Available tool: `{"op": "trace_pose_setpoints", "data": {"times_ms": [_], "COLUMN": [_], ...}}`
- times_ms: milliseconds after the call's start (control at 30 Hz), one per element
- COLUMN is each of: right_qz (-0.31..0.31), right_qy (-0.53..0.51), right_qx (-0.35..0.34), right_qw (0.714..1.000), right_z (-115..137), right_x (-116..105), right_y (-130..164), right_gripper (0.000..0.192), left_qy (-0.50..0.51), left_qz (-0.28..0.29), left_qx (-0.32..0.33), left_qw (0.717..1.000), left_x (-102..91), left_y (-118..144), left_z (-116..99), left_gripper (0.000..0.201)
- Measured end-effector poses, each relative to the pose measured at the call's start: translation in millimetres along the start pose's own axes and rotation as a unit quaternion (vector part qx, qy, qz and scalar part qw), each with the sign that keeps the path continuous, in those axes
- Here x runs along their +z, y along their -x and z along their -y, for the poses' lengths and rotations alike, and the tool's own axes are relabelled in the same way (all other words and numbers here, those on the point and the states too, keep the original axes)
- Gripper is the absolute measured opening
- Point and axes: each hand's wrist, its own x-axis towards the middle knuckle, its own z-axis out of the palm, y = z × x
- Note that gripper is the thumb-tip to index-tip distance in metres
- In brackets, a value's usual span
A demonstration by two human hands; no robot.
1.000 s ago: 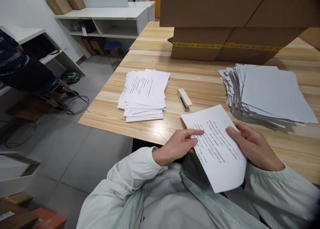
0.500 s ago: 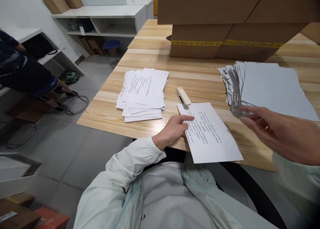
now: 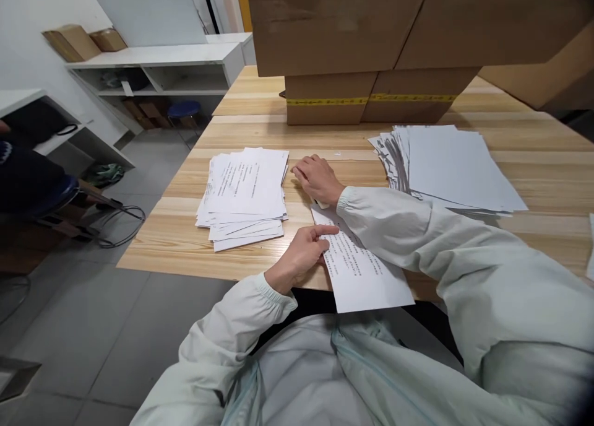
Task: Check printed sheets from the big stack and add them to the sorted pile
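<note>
A printed sheet lies at the near edge of the wooden table, overhanging it slightly. My left hand pinches its left edge, forefinger on top. My right hand has reached across and is curled over the beige stapler just beyond the sheet; the stapler is almost wholly hidden under the palm, with only a sliver showing at the wrist. A stack of printed papers sits just left of that hand. A fanned pile of blank-side-up sheets lies to the right.
Stacked cardboard boxes stand at the back of the table. White shelves and a blue stool are at the far left. Another person's dark sleeve is at the left edge, with cables on the floor.
My right hand let go of the sheet, swung out to the right, then crossed left onto the stapler. The sheet was laid flat on the table; my left hand stayed on it.
</note>
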Motion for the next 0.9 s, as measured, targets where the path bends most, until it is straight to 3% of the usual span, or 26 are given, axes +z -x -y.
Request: {"op": "trace_pose_setpoints", "data": {"times_ms": [167,300,400,467,567,633,733,800,900], "right_qz": [-0.017,-0.033,-0.079,-0.113,-0.153,-0.18,-0.056,-0.019,-0.096], "right_qy": [0.015,0.012,-0.015,-0.052,-0.152,-0.233,-0.407,-0.476,-0.497], "right_qx": [0.019,0.03,0.006,-0.021,0.01,0.102,0.156,0.212,0.312], "right_qw": [1.0,0.999,0.997,0.992,0.977,0.95,0.898,0.853,0.804], "right_z": [3,7,8,9,14,22,38,44,43], "right_x": [10,4,-22,-49,-86,-99,-96,-88,-83], "right_y": [11,5,10,31,89,135,187,203,203], "right_gripper": [0.034,0.04,0.042,0.039,0.031,0.027,0.033,0.035,0.036], "left_qy": [0.012,0.013,0.003,-0.034,-0.145,-0.183,-0.198,-0.194,-0.179], "left_qz": [0.002,-0.003,0.003,0.0,-0.062,-0.122,-0.174,-0.171,-0.148], "left_qx": [0.005,0.004,0.001,0.027,0.192,0.283,0.375,0.409,0.431], "left_qw": [1.0,1.0,1.0,0.999,0.969,0.934,0.889,0.875,0.872], "left_x": [0.6,2.6,-1.3,-8.3,-23.1,-32.1,-37.1,-32.8,-18.3], "left_y": [-2,-4,10,31,70,90,100,94,81], "left_z": [0,-2,5,17,36,44,43,35,22], "left_gripper": [0.047,0.048,0.049,0.048,0.035,0.033,0.033,0.033,0.033]}}
